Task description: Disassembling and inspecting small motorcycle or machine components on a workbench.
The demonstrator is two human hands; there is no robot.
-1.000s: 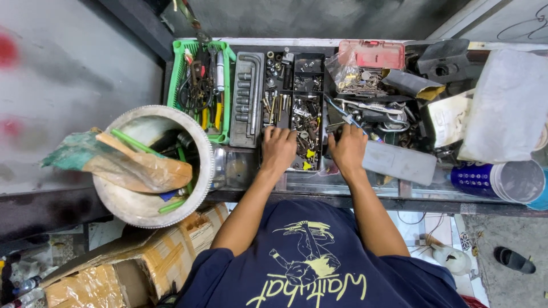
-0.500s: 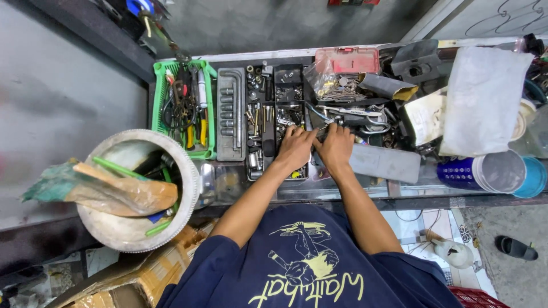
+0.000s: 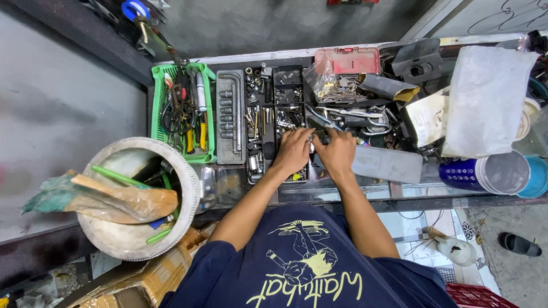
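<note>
both arms reach forward; left hand [image 3: 293, 149] and right hand [image 3: 338, 153] side by side, palms down, fingers curled.

small part under hands [image 3: 315, 149] hidden, blue cup [image 3: 535, 177] cropped

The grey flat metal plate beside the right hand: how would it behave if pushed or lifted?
The grey flat metal plate looks rigid, so probably stiff. Lying flat, it should slide, not roll. It partly overhangs the bench edge, so a push could tip it off.

Cluttered workbench [image 3: 342, 197], green tool basket [image 3: 157, 102], socket tray [image 3: 230, 117], grey slab [image 3: 387, 164]
</note>
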